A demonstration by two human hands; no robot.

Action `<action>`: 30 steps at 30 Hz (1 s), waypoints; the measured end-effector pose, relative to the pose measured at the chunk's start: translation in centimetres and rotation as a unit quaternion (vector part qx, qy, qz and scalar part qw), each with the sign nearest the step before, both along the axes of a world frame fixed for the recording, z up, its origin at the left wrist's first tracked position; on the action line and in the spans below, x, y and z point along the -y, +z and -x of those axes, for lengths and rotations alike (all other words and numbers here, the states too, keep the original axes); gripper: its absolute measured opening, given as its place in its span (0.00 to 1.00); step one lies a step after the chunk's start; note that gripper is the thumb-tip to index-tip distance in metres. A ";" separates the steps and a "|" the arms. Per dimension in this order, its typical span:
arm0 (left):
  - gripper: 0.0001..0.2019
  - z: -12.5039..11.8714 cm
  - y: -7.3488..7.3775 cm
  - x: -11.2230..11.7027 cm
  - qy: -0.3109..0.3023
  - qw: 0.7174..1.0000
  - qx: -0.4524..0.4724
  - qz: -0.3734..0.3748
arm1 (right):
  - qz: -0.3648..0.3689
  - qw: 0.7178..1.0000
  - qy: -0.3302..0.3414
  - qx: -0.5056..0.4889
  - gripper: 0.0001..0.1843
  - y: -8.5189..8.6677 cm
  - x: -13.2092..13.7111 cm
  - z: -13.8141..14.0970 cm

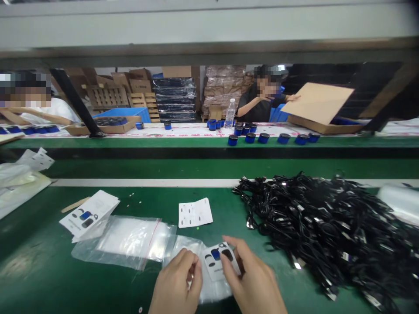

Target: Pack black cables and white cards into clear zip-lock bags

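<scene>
In the head view, my right hand point(252, 274) grips a small white printed card point(213, 271) between thumb and fingers; dark oval shapes and a blue one are printed on it. Beneath the card lies a clear plastic bag point(214, 291). My left hand point(180, 277) is closed in a pinch at the bag's left edge. Farther left, more clear plastic bags point(127, 240) lie spread on the green table. Beyond my hands rests a stack of white cards with small oval stickers or prints point(195, 213).
Tangled black cables point(314, 226) cover the right side. Printed leaflets point(91, 211) and a wooden stick point(75, 204) lie left. Blue round containers point(263, 138) line the raised ledge point(183, 143). Across it, one person point(258, 102) holds a cardboard sheet point(317, 102); another person point(62, 111) is at left.
</scene>
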State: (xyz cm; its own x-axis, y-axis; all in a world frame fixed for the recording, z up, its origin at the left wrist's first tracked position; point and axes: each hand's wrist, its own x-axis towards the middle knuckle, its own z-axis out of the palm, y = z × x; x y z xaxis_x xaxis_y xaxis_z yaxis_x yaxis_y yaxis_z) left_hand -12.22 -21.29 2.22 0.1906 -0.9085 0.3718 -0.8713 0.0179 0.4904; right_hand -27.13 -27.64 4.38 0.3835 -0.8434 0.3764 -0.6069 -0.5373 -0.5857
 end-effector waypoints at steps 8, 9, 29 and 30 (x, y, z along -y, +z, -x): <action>0.09 0.9 -0.6 -0.2 -0.039 0.999 0.017 0.029 | -0.013 0.992 -0.041 0.120 0.08 -0.2 -1.1 -1.4; 0.10 1.1 -0.6 -0.2 -0.030 0.999 -0.004 0.028 | -0.005 0.989 -0.052 0.139 0.07 -0.2 -1.2 -1.5; 0.08 1.3 -0.6 -0.9 -0.029 0.990 -0.063 0.121 | -0.179 0.977 0.119 0.007 0.10 0.0 -1.1 -0.3; 0.08 1.4 -0.7 -1.0 -0.030 0.990 -0.051 0.129 | -0.174 0.977 0.122 -0.017 0.10 0.2 -1.1 -0.3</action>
